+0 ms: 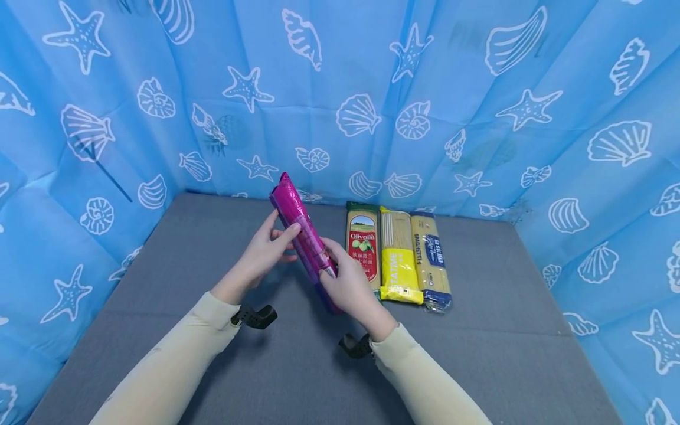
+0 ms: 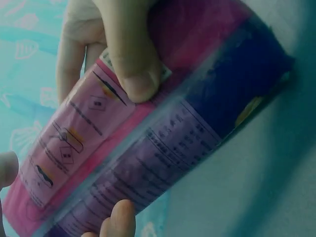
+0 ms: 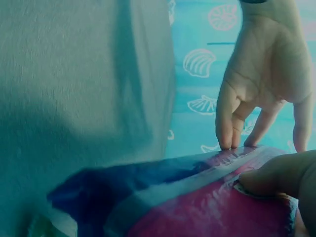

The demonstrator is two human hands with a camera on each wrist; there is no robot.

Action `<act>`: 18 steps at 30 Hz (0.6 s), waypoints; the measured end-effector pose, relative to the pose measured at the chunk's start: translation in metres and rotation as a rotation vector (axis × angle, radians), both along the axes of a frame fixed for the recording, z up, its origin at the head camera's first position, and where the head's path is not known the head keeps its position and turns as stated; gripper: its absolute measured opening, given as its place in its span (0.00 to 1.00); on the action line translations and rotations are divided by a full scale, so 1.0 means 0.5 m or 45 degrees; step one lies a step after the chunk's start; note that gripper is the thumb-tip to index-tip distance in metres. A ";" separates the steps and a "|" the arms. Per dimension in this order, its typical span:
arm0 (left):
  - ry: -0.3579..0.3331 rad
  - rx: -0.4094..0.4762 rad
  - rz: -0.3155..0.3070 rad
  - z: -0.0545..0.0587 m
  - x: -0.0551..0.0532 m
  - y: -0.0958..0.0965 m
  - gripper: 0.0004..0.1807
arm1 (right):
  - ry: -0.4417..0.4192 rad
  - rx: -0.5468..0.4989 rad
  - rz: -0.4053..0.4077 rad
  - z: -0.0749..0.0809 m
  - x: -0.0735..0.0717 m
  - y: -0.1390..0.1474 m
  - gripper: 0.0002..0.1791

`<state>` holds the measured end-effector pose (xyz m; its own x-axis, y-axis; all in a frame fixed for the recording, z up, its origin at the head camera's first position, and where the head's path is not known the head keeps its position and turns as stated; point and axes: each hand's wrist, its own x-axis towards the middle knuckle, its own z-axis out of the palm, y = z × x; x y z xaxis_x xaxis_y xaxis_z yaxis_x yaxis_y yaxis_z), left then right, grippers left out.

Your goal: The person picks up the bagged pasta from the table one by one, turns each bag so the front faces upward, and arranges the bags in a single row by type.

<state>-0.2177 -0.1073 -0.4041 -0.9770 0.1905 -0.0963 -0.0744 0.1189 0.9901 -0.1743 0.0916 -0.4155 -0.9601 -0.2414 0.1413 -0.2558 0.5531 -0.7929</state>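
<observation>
A long magenta-and-blue pasta packet (image 1: 304, 230) is held tilted above the grey table, its upper end leaning left toward the curtain. My right hand (image 1: 347, 283) grips its lower part, the thumb pressed on the magenta face beside a small pale label. Nearer the upper end, my left hand (image 1: 268, 248) holds it lightly, thumb on the face and fingertips along the other edge. Printed cooking pictures and lines of text on the packet (image 2: 123, 163) show in the left wrist view. In the right wrist view, the left hand's fingertips (image 3: 225, 143) meet the packet's far edge.
Right of the hands, three pasta packs lie side by side: a red-labelled Olivoilà pack (image 1: 363, 248), a yellow pack (image 1: 399, 265) and a blue-labelled spaghetti pack (image 1: 431, 260). A blue shell-patterned curtain (image 1: 340, 88) rises behind the grey table (image 1: 504, 354) and along both sides.
</observation>
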 end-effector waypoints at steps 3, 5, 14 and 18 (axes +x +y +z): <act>-0.014 0.053 -0.004 0.005 0.002 0.002 0.51 | 0.073 0.089 0.013 0.008 0.004 -0.001 0.34; -0.030 0.078 0.008 0.009 0.004 0.004 0.51 | 0.135 0.171 0.019 0.013 0.007 -0.004 0.35; -0.138 0.401 0.150 0.010 0.008 0.014 0.43 | 0.703 0.508 0.054 -0.011 0.016 -0.026 0.36; -0.209 0.418 0.226 -0.003 0.009 0.012 0.39 | 0.772 0.560 0.069 -0.032 0.024 -0.034 0.33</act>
<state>-0.2134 -0.1011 -0.4054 -0.9741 0.0666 -0.2159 -0.2256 -0.2305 0.9466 -0.1625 0.0745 -0.4314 -0.7296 -0.4422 0.5216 -0.6132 0.7607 -0.2129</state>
